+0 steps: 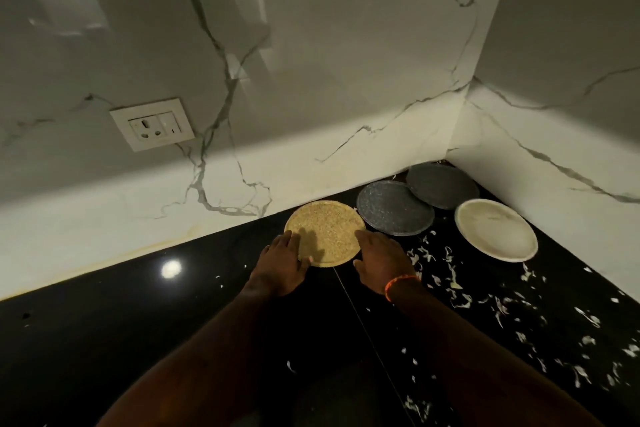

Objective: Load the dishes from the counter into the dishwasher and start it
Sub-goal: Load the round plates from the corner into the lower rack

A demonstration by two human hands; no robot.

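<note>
From your head camera, your left hand lies on the near-left rim of the round speckled yellow plate, fingers fairly straight and laid over the edge, the thumb touching the plate's near rim. Your right hand sits at the plate's right rim with fingers extended along the edge; whether they curl under it you cannot tell. The yellow plate lies flat, face up, on the glossy black stone counter, close to the white veined marble backsplash; being round, it has no long axis to speak of. To its right, a round speckled dark grey plate lies flat, just beside it, and a second dark grey round plate lies in the far corner, overlapping the first. Further right lies a round white plate, apart from the others. Pale food scraps litter the counter on the right. A white wall socket sits on the backsplash at left.
</note>
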